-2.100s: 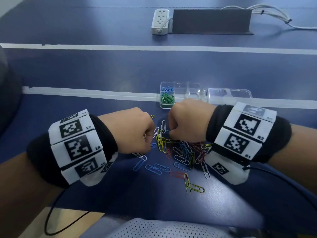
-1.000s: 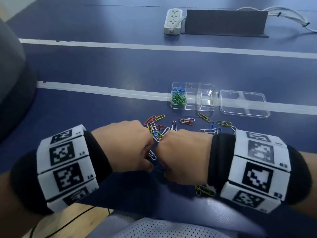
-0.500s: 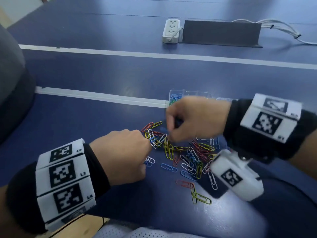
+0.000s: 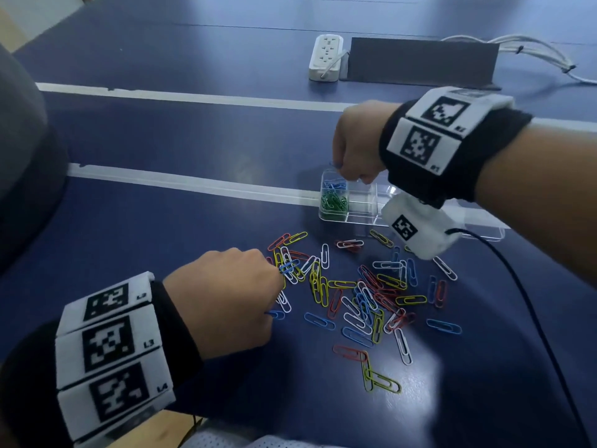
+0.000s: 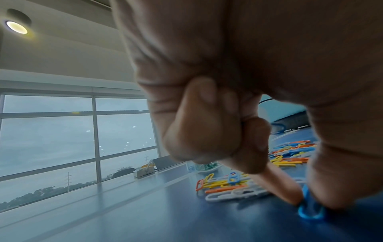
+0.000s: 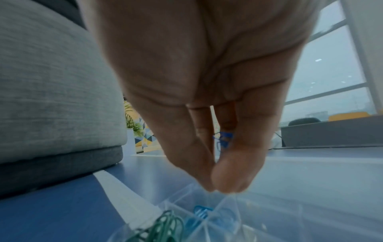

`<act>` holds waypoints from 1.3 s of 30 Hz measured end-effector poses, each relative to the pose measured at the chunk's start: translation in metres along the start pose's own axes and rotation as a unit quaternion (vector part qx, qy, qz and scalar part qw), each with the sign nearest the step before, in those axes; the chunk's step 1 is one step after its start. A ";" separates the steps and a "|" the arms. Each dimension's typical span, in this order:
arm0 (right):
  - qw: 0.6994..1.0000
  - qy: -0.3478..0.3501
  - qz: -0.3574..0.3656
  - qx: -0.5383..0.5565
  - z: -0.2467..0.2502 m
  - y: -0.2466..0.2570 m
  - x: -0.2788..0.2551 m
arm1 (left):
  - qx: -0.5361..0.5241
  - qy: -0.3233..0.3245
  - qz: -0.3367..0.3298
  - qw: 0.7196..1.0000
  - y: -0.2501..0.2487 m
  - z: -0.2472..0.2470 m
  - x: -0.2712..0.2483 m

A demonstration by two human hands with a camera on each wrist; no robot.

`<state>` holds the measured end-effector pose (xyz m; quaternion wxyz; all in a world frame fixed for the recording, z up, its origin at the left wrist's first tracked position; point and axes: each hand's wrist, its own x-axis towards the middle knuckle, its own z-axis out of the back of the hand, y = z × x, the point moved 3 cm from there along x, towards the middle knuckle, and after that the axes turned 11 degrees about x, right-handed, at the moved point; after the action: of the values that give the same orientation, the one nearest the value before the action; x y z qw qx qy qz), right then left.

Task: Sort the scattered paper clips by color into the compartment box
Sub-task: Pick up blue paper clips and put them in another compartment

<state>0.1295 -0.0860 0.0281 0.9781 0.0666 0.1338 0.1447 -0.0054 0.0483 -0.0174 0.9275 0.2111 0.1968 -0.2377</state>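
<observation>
Loose paper clips in blue, yellow, red and white lie scattered on the dark blue table. Behind them stands the clear compartment box, with green clips in its near-left cell and blue clips in its far-left cell. My right hand hovers over the blue cell and pinches a blue clip between its fingertips. My left hand rests curled at the pile's left edge. Its thumb and forefinger pinch a blue clip that lies on the table.
The box's clear lid lies to the right of the box, partly behind my right wrist. A white power strip and a dark panel sit at the back. A black cable trails from my right wrist. A grey cushion is at left.
My right hand has lifted from the pile and moved back over the box's blue cell with a blue clip. My left hand has stayed at the pile's left edge.
</observation>
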 end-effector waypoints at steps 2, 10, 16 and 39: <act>1.000 -0.003 0.017 -0.014 -0.001 0.005 0.001 | -0.004 -0.006 -0.003 1.000 0.000 0.000 0.000; 0.999 -0.035 0.030 0.023 -0.002 0.010 0.005 | -0.043 -0.014 -0.007 0.999 0.002 -0.004 -0.001; 0.996 -0.020 0.014 0.080 0.003 0.000 -0.003 | -0.086 -0.019 -0.039 0.995 0.002 -0.008 -0.005; 0.992 0.123 0.018 0.029 -0.049 -0.053 -0.096 | -0.208 -0.196 -0.066 0.956 0.015 0.104 0.112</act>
<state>0.0416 -0.1610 -0.0041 0.9492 0.0794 0.2556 0.1656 0.1206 -0.0307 0.0219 0.9535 -0.0509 0.0702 -0.2887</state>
